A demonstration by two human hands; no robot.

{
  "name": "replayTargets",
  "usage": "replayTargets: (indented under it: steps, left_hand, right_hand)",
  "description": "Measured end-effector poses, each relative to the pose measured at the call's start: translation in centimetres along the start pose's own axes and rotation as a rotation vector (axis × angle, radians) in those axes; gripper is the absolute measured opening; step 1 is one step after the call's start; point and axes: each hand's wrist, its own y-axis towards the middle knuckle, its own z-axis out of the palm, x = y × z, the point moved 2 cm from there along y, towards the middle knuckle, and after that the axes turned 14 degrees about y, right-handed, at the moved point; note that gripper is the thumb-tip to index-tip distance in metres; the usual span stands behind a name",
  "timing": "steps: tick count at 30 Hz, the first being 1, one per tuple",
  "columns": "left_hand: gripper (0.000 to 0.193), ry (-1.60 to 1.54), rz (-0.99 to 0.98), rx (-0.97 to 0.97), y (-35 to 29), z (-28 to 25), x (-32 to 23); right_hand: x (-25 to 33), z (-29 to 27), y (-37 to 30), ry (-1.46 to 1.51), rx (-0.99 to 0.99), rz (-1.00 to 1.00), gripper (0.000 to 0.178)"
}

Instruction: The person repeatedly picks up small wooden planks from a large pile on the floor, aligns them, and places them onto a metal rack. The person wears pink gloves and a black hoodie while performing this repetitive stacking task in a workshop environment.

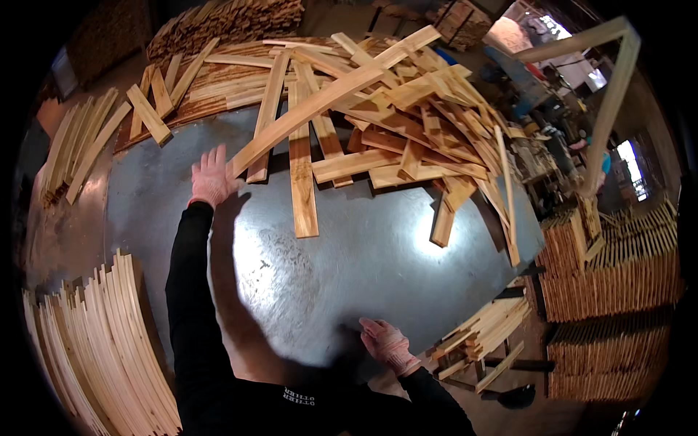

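Note:
A long wooden plank [331, 98] slants across the top of a loose heap of boards [422, 138] on the grey metal table [349, 254]. At its near end is my left hand [211, 178] in a pinkish work glove, fingers stretched out and the thumb side against the plank's end. Whether the thumb hooks the plank is hard to see. My right hand [387, 344], gloved alike, hovers over the table's near edge with fingers curled together and nothing visible in them. A shorter board [302, 174] points toward me from the heap.
Pale strips stand stacked [102, 341] at the near left, with a curved-looking bundle [80, 145] beyond. More boards [225, 29] are piled at the back. On the right are large stacks of slats [611, 269], a small pile of strips [483, 330] and a wooden frame post [611, 109].

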Motion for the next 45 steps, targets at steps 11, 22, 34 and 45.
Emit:
replayTargets:
  steps: [11, 22, 34, 45]
  left_hand:
    - [0.083, -0.254, -0.381, 0.344, 3.3, 2.6, -9.0]
    - [0.021, -1.148, -1.04, 0.465, -25.2, -7.0, -26.8]
    - [0.07, -0.247, -0.194, -0.257, 2.8, -24.9, -37.2]
    - [0.082, 0.398, 0.381, 0.093, 43.2, -16.9, -57.0]
  right_hand:
    - [-7.4, -25.6, 17.1, 0.055, -0.761, -0.341, 0.046]
    - [-37.6, -52.5, 31.4, -0.384, -0.821, 0.31, 0.108]
    - [-32.2, -50.1, 34.8, -0.136, -0.39, 0.206, 0.078]
    - [-25.0, -43.8, 28.8, 0.574, 0.346, 0.363, 0.069]
